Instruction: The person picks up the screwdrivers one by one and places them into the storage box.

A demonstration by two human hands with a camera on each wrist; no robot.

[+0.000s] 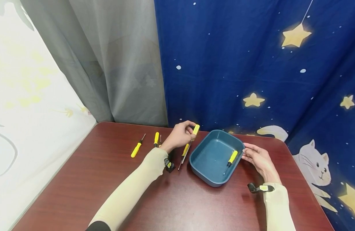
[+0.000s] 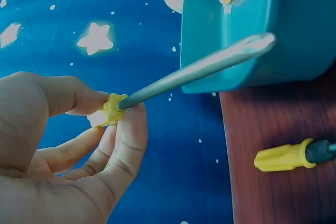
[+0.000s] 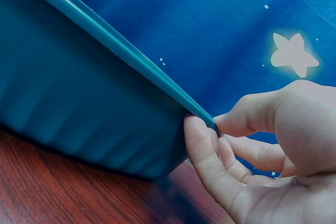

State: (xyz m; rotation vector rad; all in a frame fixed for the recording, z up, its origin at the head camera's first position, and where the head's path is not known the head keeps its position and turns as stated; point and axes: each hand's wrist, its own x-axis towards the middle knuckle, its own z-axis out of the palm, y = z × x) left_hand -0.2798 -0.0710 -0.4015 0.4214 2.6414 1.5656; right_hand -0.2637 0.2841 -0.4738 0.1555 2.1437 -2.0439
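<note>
My left hand [image 1: 179, 135] pinches the yellow handle of a screwdriver [image 1: 196, 129] between thumb and fingers, just left of a blue plastic bin [image 1: 210, 154]. In the left wrist view its bare metal shaft [image 2: 194, 72] points toward the bin, tip outside it. One yellow-and-black screwdriver [image 1: 232, 156] lies inside the bin along the right wall. At the bin's far right corner, my right hand [image 1: 259, 162] pinches the rim [image 3: 152, 80] between thumb and fingers. Another screwdriver [image 1: 185, 150] lies on the table below my left hand, partly hidden by the held shaft.
Farther left on the reddish-brown table [image 1: 88, 179] lie a yellow screwdriver [image 1: 136, 149] and another yellow handle [image 1: 156, 138], partly covered by my left arm. A blue star-patterned curtain [image 1: 212, 70] and a grey one [image 1: 131, 70] hang behind the table's back edge.
</note>
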